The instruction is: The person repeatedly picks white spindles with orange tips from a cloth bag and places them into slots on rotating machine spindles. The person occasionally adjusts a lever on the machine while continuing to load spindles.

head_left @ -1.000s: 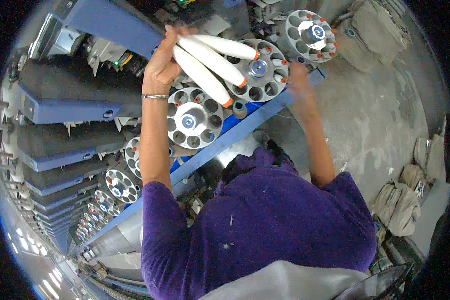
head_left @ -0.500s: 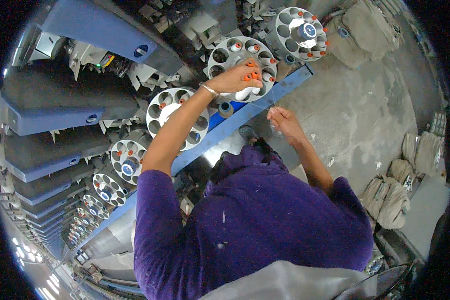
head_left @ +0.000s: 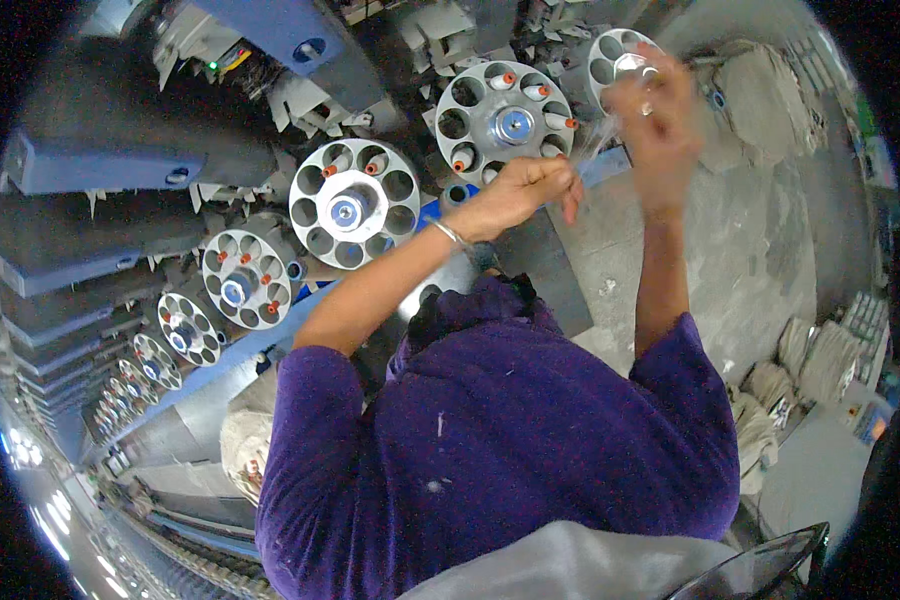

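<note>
My left hand (head_left: 532, 192) is closed in a pinch at the near right edge of a round white magazine (head_left: 451, 95). Pale, thin yarn (head_left: 598, 138) runs from its fingertips toward my right hand (head_left: 658, 125). That hand is raised further right, in front of another magazine (head_left: 602, 70), and motion smears its fingers. Orange-tipped yarn bobbins (head_left: 537, 92) stand in several pockets of the magazine beside my left hand, around a blue-centred hub (head_left: 513, 125). Part of its near rim is hidden by my left hand.
More round magazines (head_left: 307, 225) line the machine to the left, under blue and dark housings (head_left: 90, 180). A blue rail (head_left: 607, 165) runs along their near side. Beige sacks (head_left: 770, 95) lie at the far right, and others (head_left: 815, 350) at the right.
My left hand has left the magazine's middle, where it was among orange-tipped bobbins, and moved nearer and right. My right hand has swung up and right. The view has shifted slightly.
</note>
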Available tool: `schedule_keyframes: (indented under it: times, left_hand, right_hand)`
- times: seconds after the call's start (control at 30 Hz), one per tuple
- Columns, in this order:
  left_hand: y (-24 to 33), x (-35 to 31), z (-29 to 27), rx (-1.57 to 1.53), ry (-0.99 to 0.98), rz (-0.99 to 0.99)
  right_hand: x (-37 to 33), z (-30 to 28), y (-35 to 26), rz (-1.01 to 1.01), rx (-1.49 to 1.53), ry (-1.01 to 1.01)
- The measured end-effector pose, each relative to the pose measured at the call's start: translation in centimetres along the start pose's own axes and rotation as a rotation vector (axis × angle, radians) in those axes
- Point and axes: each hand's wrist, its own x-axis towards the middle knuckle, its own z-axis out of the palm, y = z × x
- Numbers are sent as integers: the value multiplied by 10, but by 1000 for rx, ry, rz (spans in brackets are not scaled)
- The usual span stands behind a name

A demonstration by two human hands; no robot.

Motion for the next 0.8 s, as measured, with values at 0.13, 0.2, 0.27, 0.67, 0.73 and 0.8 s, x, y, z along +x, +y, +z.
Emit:
schedule_keyframes:
  times: [0.13,0.2,0.27,0.67,0.73,0.8]
  left_hand:
    - [37,6,-41,689,875,314]
    - [39,-17,-58,1283,1108,485]
    - [24,-58,-50,1276,1188,310]
    - [-86,-578,148,908,2215,-875]
    - [-87,-688,184,880,2498,-953]
    - [-90,-778,206,1090,2520,-1154]
  right_hand:
    - [10,51,76,122,-123,-196]
    - [-21,94,109,201,171,-511]
    - [-36,121,137,278,211,-611]
    - [-56,237,-61,-518,-505,-555]
    - [-138,290,-144,-587,-257,-761]
    - [-233,334,-223,-537,-30,-1091]
